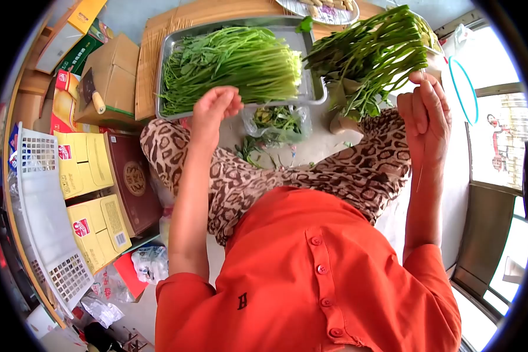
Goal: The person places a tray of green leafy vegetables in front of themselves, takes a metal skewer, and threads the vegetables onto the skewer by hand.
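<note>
My right hand [425,114] is closed on a thin skewer [419,176], whose lower end sticks out below the fist. Above that hand, a row of leafy green stems [375,58] hangs threaded on the skewer, leaves pointing left. My left hand [217,108] hovers by the near edge of a metal tray [318,88], fingers curled in, with nothing visible between them. Cut green stems [234,67] fill most of the tray, their leaves to the left and pale ends to the right.
Between my knees sits a clear plastic bag [281,123] with leaf scraps; more scraps lie on the floor. Bare skewers [164,38] lie left of the tray on a wooden board [144,88]. A plate [328,14] stands behind. Cartons [114,73] and a white basket [47,199] are at left.
</note>
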